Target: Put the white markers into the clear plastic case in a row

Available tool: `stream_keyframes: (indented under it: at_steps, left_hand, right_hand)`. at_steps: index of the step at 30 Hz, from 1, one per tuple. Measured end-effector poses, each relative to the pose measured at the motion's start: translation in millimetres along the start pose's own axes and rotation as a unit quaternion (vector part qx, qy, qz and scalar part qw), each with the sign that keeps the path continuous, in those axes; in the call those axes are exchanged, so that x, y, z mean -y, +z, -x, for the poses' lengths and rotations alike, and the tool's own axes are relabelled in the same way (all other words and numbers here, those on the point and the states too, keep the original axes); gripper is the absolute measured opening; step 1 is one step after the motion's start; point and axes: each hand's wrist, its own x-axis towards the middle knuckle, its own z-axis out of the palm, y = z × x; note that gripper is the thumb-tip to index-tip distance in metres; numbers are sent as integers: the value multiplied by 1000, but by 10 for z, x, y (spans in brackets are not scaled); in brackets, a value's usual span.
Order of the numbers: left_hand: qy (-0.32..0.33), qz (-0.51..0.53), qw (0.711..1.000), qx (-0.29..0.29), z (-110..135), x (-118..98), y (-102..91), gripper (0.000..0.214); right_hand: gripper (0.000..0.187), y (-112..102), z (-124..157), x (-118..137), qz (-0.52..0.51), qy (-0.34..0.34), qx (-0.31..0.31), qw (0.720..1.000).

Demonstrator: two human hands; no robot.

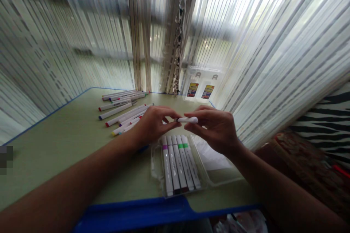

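Note:
A white marker [188, 120] with a dark left end is held level above the table. My left hand [157, 122] pinches its dark end between thumb and fingers. At the other end, the fingers of my right hand [214, 125] are closed around the white part. Below them lies an open clear plastic case [156, 164] holding several white markers [179, 164] side by side, some with purple or green bands. Left of my left hand, several loose markers [120, 109] with coloured ends are spread on the table.
The pale green table [82, 134] has a blue edge [136, 209]. A clear plastic case with two labels [201, 76] stands upright at the back. Striped string curtains [98, 36] hang behind. Zebra-patterned cloth [325, 123] is at the right, and plastic bags [240, 222] lie below the front edge.

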Motion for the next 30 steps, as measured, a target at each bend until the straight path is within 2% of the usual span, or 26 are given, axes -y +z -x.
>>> stream_keyframes:
  at_steps: [5, 10, 20, 30]
  left_hand:
    - [15, 9, 1000, 15, 1, -43, 34, 14]
    - [31, -1, 999, 18, -6, -73, 34, 14]
    - [9, 14, 999, 33, -5, -90, 42, 16]
    - [-11, 14, 999, -32, -7, 1, -29, 14]
  right_hand:
    - [21, 10, 11, 91, 49, -46, 17, 998]
    - [20, 19, 15, 115, 44, -68, 29, 996]
    - [16, 28, 18, 130, 65, -88, 58, 992]
    - [14, 33, 29, 131, 74, -65, 60, 993]
